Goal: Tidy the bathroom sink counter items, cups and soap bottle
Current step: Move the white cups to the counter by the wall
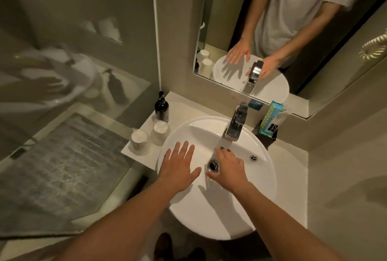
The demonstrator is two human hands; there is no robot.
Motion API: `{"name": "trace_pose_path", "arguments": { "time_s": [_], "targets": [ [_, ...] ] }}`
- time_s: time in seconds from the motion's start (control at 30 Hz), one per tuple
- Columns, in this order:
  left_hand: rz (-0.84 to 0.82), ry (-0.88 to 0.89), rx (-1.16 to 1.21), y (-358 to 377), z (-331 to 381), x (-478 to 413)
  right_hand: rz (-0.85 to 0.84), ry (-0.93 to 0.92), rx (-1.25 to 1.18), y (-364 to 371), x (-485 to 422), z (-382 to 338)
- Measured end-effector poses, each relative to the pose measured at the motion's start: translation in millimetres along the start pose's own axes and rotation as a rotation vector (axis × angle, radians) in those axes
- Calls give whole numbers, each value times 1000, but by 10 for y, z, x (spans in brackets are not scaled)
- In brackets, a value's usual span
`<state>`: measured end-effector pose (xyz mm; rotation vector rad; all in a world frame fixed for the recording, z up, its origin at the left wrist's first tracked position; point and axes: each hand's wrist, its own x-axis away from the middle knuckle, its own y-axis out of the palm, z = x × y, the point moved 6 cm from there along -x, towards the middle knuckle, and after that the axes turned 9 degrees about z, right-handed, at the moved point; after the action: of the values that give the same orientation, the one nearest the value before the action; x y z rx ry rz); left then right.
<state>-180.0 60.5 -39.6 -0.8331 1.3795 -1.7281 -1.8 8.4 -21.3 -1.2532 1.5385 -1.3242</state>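
Two clear cups with white covers stand on the counter left of the sink, one nearer (139, 142) and one farther (160, 132). Behind them, in the back left corner, is a dark soap bottle (161, 107) with a pump. My left hand (180, 166) hovers flat over the left side of the white basin (261, 177), fingers spread, holding nothing. My right hand (228, 169) is over the drain (213, 166), palm down, fingers apart and empty, just below the chrome faucet (235, 123).
A dark holder with a teal polka-dot packet (270, 119) stands on the counter right of the faucet. A mirror (272, 30) fills the wall behind. A glass shower panel and a grey mat (62, 166) lie to the left. Shoes show on the floor below.
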Motion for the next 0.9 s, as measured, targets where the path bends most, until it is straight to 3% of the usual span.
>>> {"name": "trace_pose_path", "arguments": {
  "time_s": [0.47, 0.73, 0.9],
  "targets": [
    [97, -321, -58, -437, -676, 491, -34, -364, -75, -15, -385, -1014],
    [177, -484, 41, -558, -1166, 518, 28, -538, 12, -137, -774, -1572],
    [226, -563, 132, -605, -1513, 358, -20, -627, 15, -102, -1070, -1918]
  ]
}}
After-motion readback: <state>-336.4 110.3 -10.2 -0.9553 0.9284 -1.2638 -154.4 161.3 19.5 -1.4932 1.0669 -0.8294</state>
